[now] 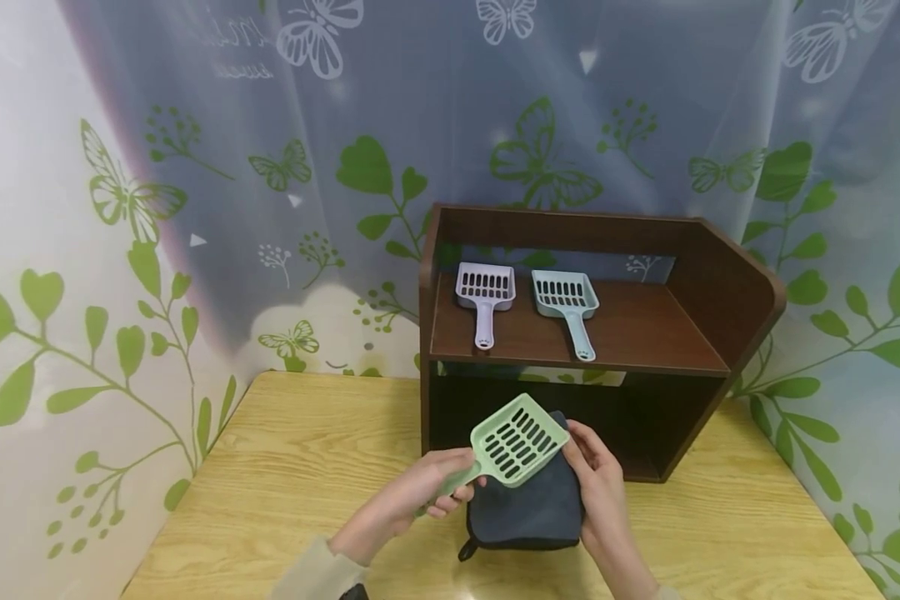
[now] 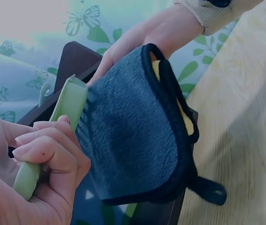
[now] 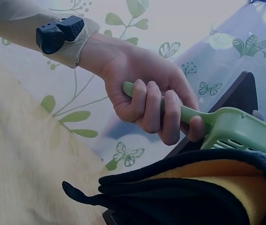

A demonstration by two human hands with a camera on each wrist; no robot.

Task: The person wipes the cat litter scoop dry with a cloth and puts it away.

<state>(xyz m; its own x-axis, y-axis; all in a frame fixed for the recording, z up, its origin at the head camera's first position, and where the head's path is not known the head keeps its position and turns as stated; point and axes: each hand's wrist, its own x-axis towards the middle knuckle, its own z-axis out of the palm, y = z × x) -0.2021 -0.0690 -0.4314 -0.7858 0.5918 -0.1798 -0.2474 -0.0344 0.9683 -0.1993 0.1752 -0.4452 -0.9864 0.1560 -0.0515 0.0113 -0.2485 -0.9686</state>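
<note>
My left hand [image 1: 438, 483] grips the handle of a light green slotted litter scoop [image 1: 520, 440], fingers curled round it, as the right wrist view also shows. The scoop's head slants over a folded dark blue cloth [image 1: 525, 514]. At the cloth's right edge my right hand [image 1: 603, 492] holds it, thumb on top, fingertips right by the scoop's far corner. Between the folds a yellow inner side [image 3: 217, 180] shows, and a small dark loop [image 2: 209, 190] sticks out at one corner. Most of the right hand is hidden in the right wrist view.
Just beyond the hands stands a dark brown two-level shelf [image 1: 690, 329] on the wood-grain table [image 1: 307, 442]. Its upper board carries a lilac scoop [image 1: 484, 307] and a pale blue scoop [image 1: 573, 315], side by side. A curtain [image 1: 420, 108] with leaves and butterflies hangs behind.
</note>
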